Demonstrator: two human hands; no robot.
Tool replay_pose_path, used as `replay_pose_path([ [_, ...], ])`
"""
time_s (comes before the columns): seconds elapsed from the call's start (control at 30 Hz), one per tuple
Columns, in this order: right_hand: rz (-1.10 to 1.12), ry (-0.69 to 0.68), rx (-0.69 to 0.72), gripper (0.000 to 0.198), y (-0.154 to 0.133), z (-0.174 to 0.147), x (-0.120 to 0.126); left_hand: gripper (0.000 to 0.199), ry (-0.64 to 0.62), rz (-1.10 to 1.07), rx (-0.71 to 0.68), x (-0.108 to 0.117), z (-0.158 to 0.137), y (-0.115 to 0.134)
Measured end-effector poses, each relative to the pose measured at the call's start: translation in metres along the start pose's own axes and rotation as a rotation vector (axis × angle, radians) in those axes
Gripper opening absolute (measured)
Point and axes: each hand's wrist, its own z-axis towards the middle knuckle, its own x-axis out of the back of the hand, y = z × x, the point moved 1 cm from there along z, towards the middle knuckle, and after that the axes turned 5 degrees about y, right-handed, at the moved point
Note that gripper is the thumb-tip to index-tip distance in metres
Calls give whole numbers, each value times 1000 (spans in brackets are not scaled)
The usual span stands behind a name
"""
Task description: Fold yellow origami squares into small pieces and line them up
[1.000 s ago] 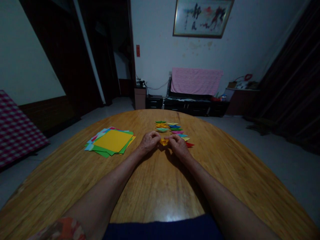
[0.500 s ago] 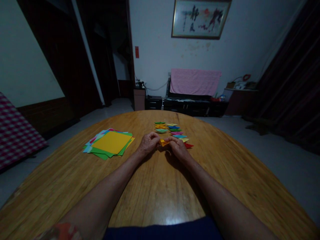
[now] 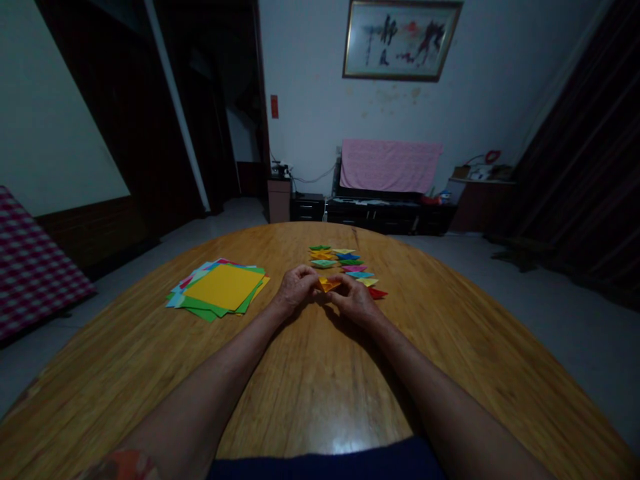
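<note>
Between my two hands is a small orange-yellow folded paper boat (image 3: 327,285), held just above the wooden table. My left hand (image 3: 299,288) pinches its left end, fingers curled. From the other side my right hand (image 3: 354,298) grips the right end between thumb and fingers. Just beyond my hands lie several folded paper boats in two rows, among them a blue one (image 3: 347,256), a pale green one (image 3: 324,264) and a pink one (image 3: 354,269). A red one (image 3: 377,293) sits right beside my right hand, partly covered by it.
To the left on the round wooden table (image 3: 300,380) rests a loose stack of coloured paper squares (image 3: 225,287), yellow on top. Past the table's far edge stands a low black cabinet (image 3: 380,215) with a pink cloth (image 3: 390,165) above it.
My right thumb and fingers have shifted on the paper boat and spread a little wider. My left hand keeps its pinch almost unmoved. The view has tilted very slightly.
</note>
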Motion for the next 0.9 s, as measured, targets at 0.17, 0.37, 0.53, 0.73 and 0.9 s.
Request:
replay_pose_path([
  [0.17,161,44,-81,31,2,0,-2,16,8,-42,47,-1,-3,9],
  [0.37,282,63,-75,29,6,0,-3,18,-6,-146,89,1,-1,5],
  [0.53,229,73,-41,25,5,3,0,17,-15,-180,121,4,1,1],
  [0.73,237,95,-58,31,8,2,-2,19,-6,-192,115,2,-2,4],
  [0.9,208,104,-41,33,7,2,0,27,-60,13,-47,4,0,7],
])
